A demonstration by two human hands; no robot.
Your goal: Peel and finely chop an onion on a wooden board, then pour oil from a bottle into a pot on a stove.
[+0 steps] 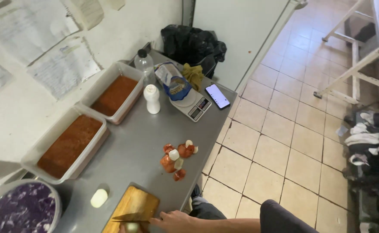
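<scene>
Small pale onion piece (132,226) sits at the near edge of the wooden cutting board (133,206), knife blade (131,217) right over it. Right hand (172,221) grips the knife handle, fingers curled shut; left hand is mostly out of frame, fingers unreadable. Peeled onion (99,197) left of board on steel table (133,146), onion scraps (177,159) further up.

This is a working food-preparation kitchen, likely a commercial one rather than a home. A bare stainless-steel tabletop (133,151) runs up the left half of the frame, carrying two large plastic tubs of reddish-brown mix (70,144) (114,95), a bowl of chopped purple cabbage (21,209) at lower left, a small digital scale (191,103) with a bag on it, and a wooden cutting board (133,205) at the bottom edge. Handwritten sheets (62,64) are stuck to the wall at upper left, and a beige tiled floor (284,129) fills the right.
</scene>
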